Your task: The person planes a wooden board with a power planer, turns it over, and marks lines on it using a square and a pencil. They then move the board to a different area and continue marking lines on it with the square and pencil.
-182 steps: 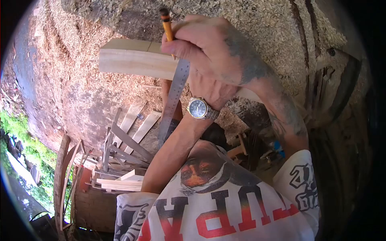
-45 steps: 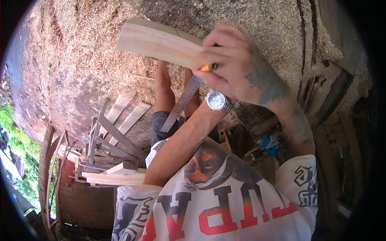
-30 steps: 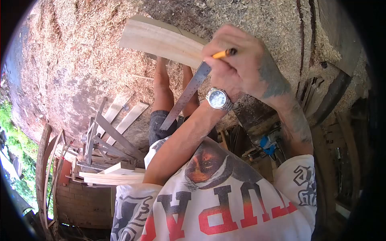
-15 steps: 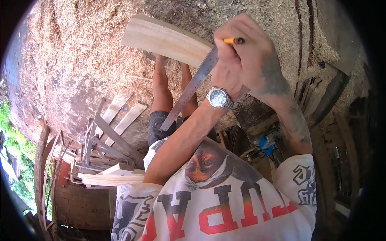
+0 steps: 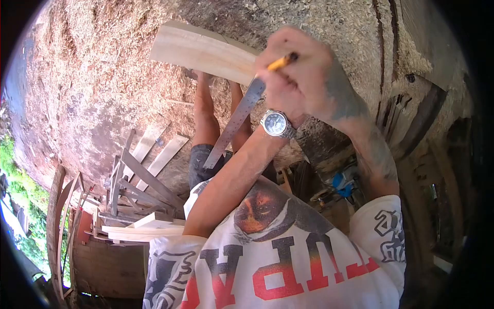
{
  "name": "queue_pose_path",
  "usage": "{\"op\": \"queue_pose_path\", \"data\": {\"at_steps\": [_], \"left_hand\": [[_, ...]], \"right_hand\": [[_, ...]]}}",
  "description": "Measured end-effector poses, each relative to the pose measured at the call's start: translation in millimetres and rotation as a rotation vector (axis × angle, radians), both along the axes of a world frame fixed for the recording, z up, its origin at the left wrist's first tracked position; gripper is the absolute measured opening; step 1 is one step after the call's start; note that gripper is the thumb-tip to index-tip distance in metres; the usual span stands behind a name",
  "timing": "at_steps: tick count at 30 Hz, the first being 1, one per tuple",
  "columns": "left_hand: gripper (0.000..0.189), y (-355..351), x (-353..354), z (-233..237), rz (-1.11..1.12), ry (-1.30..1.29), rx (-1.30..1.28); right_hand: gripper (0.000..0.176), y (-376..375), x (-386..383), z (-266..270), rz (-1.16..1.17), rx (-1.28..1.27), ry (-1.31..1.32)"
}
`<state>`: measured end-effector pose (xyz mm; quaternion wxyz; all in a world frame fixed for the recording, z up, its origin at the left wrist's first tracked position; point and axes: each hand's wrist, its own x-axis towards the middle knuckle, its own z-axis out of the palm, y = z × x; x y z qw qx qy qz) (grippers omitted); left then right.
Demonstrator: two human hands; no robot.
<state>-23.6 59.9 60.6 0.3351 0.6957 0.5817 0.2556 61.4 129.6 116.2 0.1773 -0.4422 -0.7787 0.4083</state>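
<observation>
My right hand is closed around a short yellow pencil, its dark end pointing up to the right. Under it is my left hand, with a watch on the wrist; its fingers are mostly hidden behind the right hand. A metal ruler with graduation marks slants down to the left from my left hand, which appears to hold it against the board. The pale wooden board runs left from both hands, its right end covered by them.
Wood shavings cover the ground. Several loose planks lie in a pile at the left, with pale timber below them. A blue object sits among tools at the right. My legs stand beneath the board.
Both hands have shifted slightly left, and the right hand has moved a little down. The pencil has tilted, its dark end higher. Ruler and board have moved slightly left.
</observation>
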Motion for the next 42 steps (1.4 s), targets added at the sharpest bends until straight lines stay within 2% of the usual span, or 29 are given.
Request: {"op": "queue_pose_path", "data": {"at_steps": [1,4,7,13,16,22,26,28,30,31,32,34,36,38,39,41,42], "left_hand": [[0.030,-1.0,0.4,1.0,-0.004,-0.003,0.005],[0.030,-2.1,5.1,0.1,-0.007,-0.004,0.007],[0.029,-1.9,4.5,0.9,-0.020,-0.007,0.016],[0.029,-1.0,3.8,0.7,-0.048,-0.012,0.034],[0.028,0.4,7.5,-0.2,-0.056,-0.018,0.051],[0.028,1.9,7.2,-0.5,-0.076,-0.026,0.100],[0.027,4.5,7.6,-1.1,-0.114,-0.004,0.171],[0.023,5.3,4.5,2.9,-0.206,0.141,0.251],[0.016,8.6,6.7,8.9,-0.203,0.177,0.194],[0.012,8.8,8.1,11.8,-0.201,0.195,0.167],[0.005,9.0,9.1,11.9,-0.169,0.157,0.231],[0.005,9.0,11.4,12.9,-0.151,0.162,0.267],[0.007,7.1,11.0,17.4,-0.161,0.165,0.257],[0.010,7.1,15.0,31.3,-0.134,0.122,0.233],[0.012,6.6,18.7,40.5,-0.129,0.100,0.216],[0.021,2.1,41.7,76.5,-0.128,0.022,0.185],[0.024,-8.7,59.1,98.9,-0.137,-0.035,0.202]], "right_hand": [[0.016,1.9,-0.4,0.8,-0.040,-0.009,-0.003],[0.017,-4.1,-5.4,-3.3,0.118,0.056,-0.031],[0.015,1.2,2.9,-2.1,0.056,0.085,-0.102],[0.013,-3.5,-3.5,-7.7,0.124,0.128,-0.024],[0.012,-1.4,4.9,-6.7,0.041,0.044,-0.043],[0.012,3.3,-5.1,-16.1,-0.056,0.395,-0.062],[0.012,-6.0,12.1,-0.7,-0.347,0.244,0.148],[0.013,-27.2,29.6,16.0,-0.548,0.198,0.168],[0.017,-54.3,47.4,27.3,-0.761,0.088,0.321],[0.020,-70.6,58.8,26.7,-0.815,0.123,0.345],[0.022,-86.6,69.8,26.0,-0.866,0.159,0.371],[0.025,-126.1,83.7,42.8,-1.048,0.022,0.400],[0.026,-168.1,102.5,50.7,-1.081,-0.029,0.367],[0.026,-218.2,122.2,42.6,-1.085,0.004,0.211],[0.027,-235.9,127.0,52.2,-1.057,-0.087,0.145],[0.030,-260.4,134.5,67.9,-1.002,-0.266,0.014],[0.032,-269.7,133.4,70.4,-0.955,-0.180,0.039]]}}
